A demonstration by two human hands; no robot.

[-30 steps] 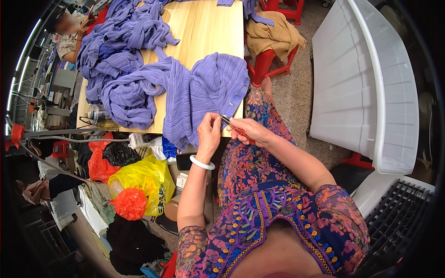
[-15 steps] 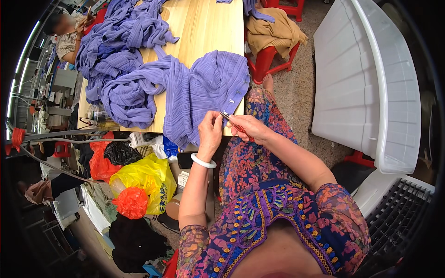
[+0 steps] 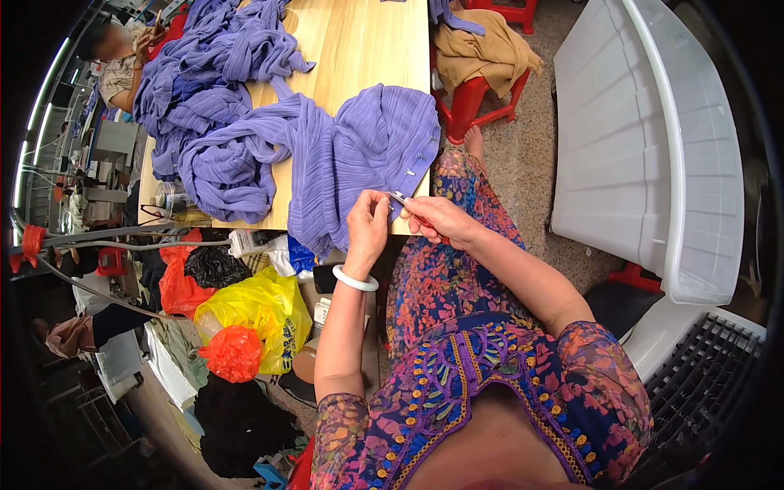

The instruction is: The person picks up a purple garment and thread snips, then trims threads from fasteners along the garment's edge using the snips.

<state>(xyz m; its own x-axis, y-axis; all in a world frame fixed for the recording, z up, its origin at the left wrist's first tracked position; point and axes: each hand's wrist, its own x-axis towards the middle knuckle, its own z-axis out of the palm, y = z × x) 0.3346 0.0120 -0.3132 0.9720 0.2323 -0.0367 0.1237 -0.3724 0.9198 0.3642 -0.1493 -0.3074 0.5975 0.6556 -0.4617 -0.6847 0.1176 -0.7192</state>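
Observation:
A purple ribbed knit garment (image 3: 359, 155) lies over the near edge of the wooden table, part of it hanging down. At that edge my left hand (image 3: 369, 222) pinches the cloth between thumb and fingers, a pale bangle on its wrist. My right hand (image 3: 439, 222) is closed round small red-handled scissors (image 3: 398, 198), whose metal tips point at the cloth beside my left fingertips. Along the garment's right edge sit several small shiny pieces, like clips or buttons. What exactly lies between the blades is too small to tell.
More purple garments (image 3: 204, 90) are heaped on the table (image 3: 359, 41) at the left. A red stool (image 3: 469, 106) with tan cloth stands at the right, near a large white plastic bin (image 3: 612, 155). Yellow and red bags (image 3: 269, 302) lie lower left. Another person (image 3: 118, 73) sits far left.
Both hands stay at the cloth's edge with only slight shifts. The scissors' tips have moved slightly, and the view has tilted a little.

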